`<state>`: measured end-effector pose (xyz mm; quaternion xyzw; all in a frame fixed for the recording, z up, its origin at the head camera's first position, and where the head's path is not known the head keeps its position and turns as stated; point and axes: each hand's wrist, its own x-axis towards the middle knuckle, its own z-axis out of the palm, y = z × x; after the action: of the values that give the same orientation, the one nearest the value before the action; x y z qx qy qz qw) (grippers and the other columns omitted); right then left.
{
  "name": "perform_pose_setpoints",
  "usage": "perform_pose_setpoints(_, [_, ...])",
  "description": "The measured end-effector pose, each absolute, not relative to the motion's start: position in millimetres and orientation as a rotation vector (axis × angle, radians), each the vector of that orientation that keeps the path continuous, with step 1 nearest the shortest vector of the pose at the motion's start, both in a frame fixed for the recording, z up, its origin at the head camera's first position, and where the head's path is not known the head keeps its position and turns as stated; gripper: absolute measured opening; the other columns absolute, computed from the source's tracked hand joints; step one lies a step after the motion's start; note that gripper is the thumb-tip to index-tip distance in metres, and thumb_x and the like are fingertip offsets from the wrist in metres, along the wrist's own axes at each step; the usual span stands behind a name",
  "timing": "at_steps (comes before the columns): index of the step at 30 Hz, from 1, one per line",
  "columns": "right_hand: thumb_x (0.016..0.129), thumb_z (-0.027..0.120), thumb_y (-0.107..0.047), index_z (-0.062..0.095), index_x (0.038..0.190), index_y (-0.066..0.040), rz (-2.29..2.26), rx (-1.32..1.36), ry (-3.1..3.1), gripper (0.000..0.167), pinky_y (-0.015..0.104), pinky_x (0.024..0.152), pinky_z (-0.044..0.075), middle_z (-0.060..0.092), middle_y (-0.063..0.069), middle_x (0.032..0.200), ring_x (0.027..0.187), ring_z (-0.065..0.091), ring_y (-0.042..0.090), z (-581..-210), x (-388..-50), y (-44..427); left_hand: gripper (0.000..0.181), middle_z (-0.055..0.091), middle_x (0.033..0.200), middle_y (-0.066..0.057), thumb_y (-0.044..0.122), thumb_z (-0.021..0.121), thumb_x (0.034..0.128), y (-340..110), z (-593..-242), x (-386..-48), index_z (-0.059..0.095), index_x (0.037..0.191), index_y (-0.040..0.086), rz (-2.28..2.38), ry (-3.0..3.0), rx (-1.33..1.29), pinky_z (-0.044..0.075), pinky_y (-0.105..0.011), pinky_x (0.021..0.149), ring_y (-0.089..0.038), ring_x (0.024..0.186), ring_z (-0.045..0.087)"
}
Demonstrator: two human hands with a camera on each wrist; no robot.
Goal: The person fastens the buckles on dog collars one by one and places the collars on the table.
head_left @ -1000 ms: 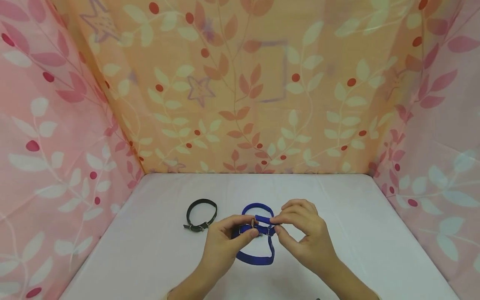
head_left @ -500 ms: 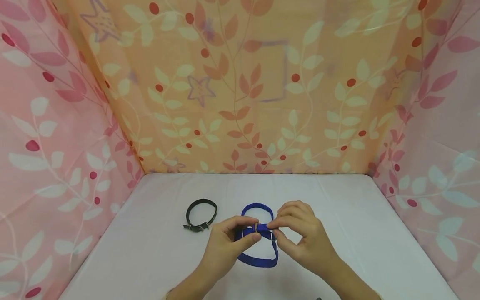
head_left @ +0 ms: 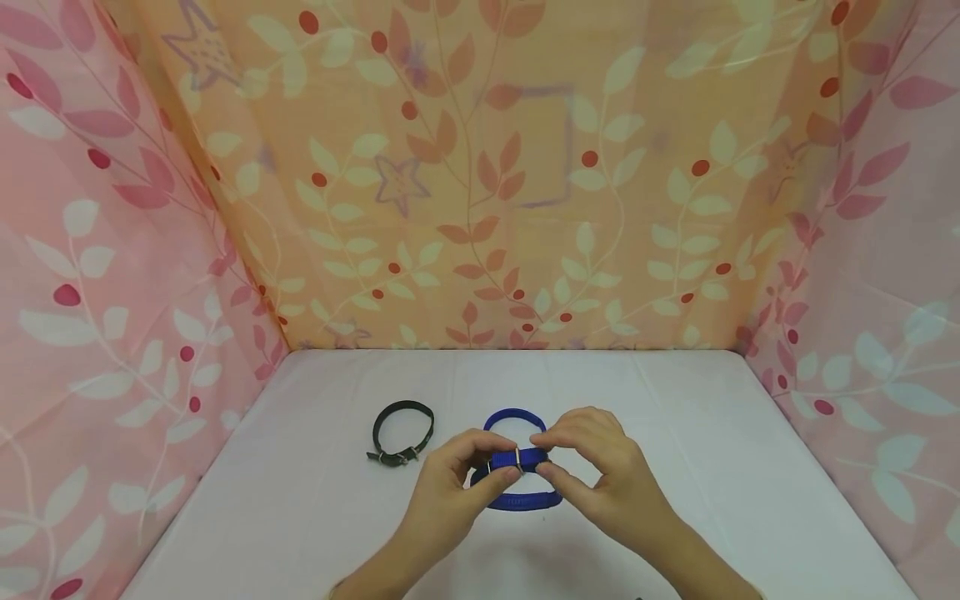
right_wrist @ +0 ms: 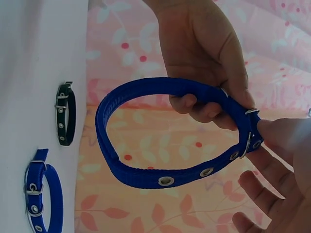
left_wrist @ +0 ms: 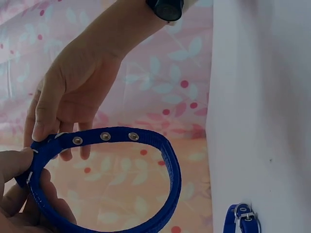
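Note:
Both hands hold a blue collar with metal eyelets [head_left: 525,502] above the table. My left hand [head_left: 448,475] grips it at the buckled part, thumb in front and fingers behind. At the strap end beyond the metal keeper loop [head_left: 518,458], my right hand [head_left: 611,454] pinches with thumb and fingertips. In the right wrist view the collar [right_wrist: 141,177] forms a closed ring, its strap layers overlapping between the two hands. Fingers partly hide the buckle. Behind it, a second blue collar [head_left: 513,412] stands buckled on the table.
A dark buckled collar [head_left: 402,406] stands on the white table [head_left: 300,517], left of the hands. Patterned cloth walls [head_left: 465,183] close off the back and both sides. A dark band with a device [left_wrist: 167,8] sits on the right wrist.
The strap end, lifted above the buckle a second ago, now lies flat along the collar with the metal loop across it. The collar's hanging ring has tilted and looks narrower from the head view.

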<state>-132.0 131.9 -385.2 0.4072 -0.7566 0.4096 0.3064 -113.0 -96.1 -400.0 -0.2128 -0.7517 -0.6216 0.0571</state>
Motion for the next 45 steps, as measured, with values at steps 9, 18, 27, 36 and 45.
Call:
perform_pose_setpoints(9, [0.079,0.089,-0.015,0.068,0.129,-0.023,1.091,1.033,-2.153,0.054,0.028,0.104,0.039,0.068,-0.015,0.105,0.107,0.06,0.01,-387,-127,131,0.019,0.071,0.1,0.005,0.024,0.076,0.0943,-96,-398,-109,0.072,0.112,0.022,-1.853,-2.262,-0.619,0.055,-0.027,0.089,-0.018,0.094,0.065])
perform_pose_setpoints(18, [0.078,0.09,-0.013,0.068,0.126,-0.023,1.078,1.009,-2.156,0.054,0.029,0.101,0.041,0.069,-0.013,0.102,0.105,0.06,0.01,-388,-128,131,0.02,0.072,0.101,0.003,0.019,0.074,0.0951,-100,-398,-111,0.072,0.115,0.022,-1.861,-2.216,-0.666,0.051,-0.032,0.1,-0.02,0.097,0.066])
perform_pose_setpoints(27, [0.082,0.087,-0.016,0.07,0.122,-0.024,1.035,0.995,-2.163,0.044,0.028,0.103,0.038,0.069,-0.013,0.106,0.107,0.06,0.01,-388,-131,131,0.021,0.074,0.107,-0.001,0.015,0.076,0.0935,-110,-390,-112,0.072,0.114,0.017,-1.928,-2.167,-0.595,0.047,-0.031,0.105,-0.022,0.099,0.067])
perform_pose_setpoints(36, [0.082,0.087,-0.017,0.071,0.12,-0.026,1.06,0.945,-2.21,0.042,0.028,0.102,0.039,0.07,-0.016,0.106,0.109,0.06,0.009,-386,-130,132,0.024,0.073,0.112,-0.001,0.016,0.077,0.0931,-118,-382,-114,0.071,0.116,0.01,-1.966,-2.121,-0.494,0.049,-0.027,0.105,-0.025,0.103,0.067])
perform_pose_setpoints(45, [0.082,0.086,-0.006,0.074,0.118,-0.021,1.128,1.002,-2.097,0.041,0.024,0.099,0.04,0.071,-0.013,0.102,0.103,0.062,0.01,-387,-131,132,0.037,0.066,0.124,-0.016,0.013,0.073,0.0958,-113,-385,-119,0.06,0.13,0.007,-2.278,-2.103,-0.526,0.057,-0.027,0.094,-0.024,0.111,0.067])
